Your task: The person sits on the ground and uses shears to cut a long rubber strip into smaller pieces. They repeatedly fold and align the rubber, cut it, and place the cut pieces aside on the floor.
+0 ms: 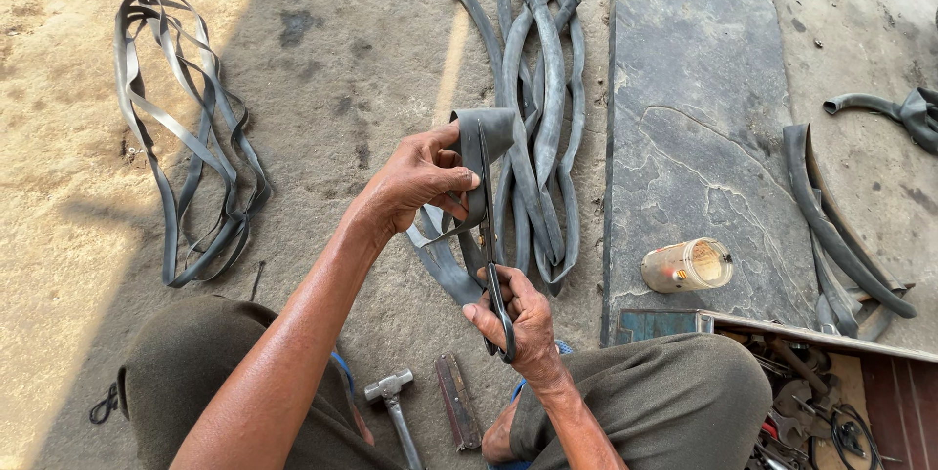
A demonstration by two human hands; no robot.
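Far to my left a tangle of thin cut rubber strips (pixel 186 138) lies on the sandy ground, and nearer in my left hand (pixel 418 177) is pinched closed around a folded piece of black inner tube (pixel 481 152), holding it up over the concrete. Just below, my right hand (pixel 523 319) has its fingers closed through the handles of the scissors (pixel 491 265), blades up against the tube. Behind lies a pile of inner tubes (pixel 535 89); right, a small jar (pixel 687 266) on the stone slab (pixel 694 89).
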